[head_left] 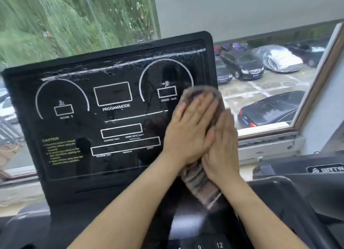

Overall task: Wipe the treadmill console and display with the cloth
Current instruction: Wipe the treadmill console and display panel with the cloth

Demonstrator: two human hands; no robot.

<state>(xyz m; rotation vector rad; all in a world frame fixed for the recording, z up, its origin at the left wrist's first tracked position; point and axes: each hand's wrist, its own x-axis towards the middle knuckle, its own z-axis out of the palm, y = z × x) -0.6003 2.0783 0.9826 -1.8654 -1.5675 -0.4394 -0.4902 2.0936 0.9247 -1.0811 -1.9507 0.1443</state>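
Display (pixel 111 118): black upright panel, far centre. White print reads "PROGAM/MODE" at centre, "INCLINE %" under the left dial and "SPEED" under the right dial. Lower down it reads "CALORIES" and "HEART RATE". A yellow "CAUTION" heading sits at lower left; the lines beneath it are too small to read.

Cloth (pixel 201 183): brown-grey, folded, lying against the display's right edge and hanging down toward the console (pixel 188 226).

Your left hand (pixel 188 135): flat on the cloth, fingers (pixel 201 107) straight and close together, pressing it to the panel.

Your right hand (pixel 221 146): just beside the left and touching it, fingers straight and together, also pressing the cloth.

Console keys: "9" and "12" are legible at the near edge.

Neighbouring machine (pixel 297 174), right: its badge (pixel 325 168) reads "BRTW", cut off by the frame.

Window (pixel 314 92), far right: parked cars (pixel 242 64) outside.
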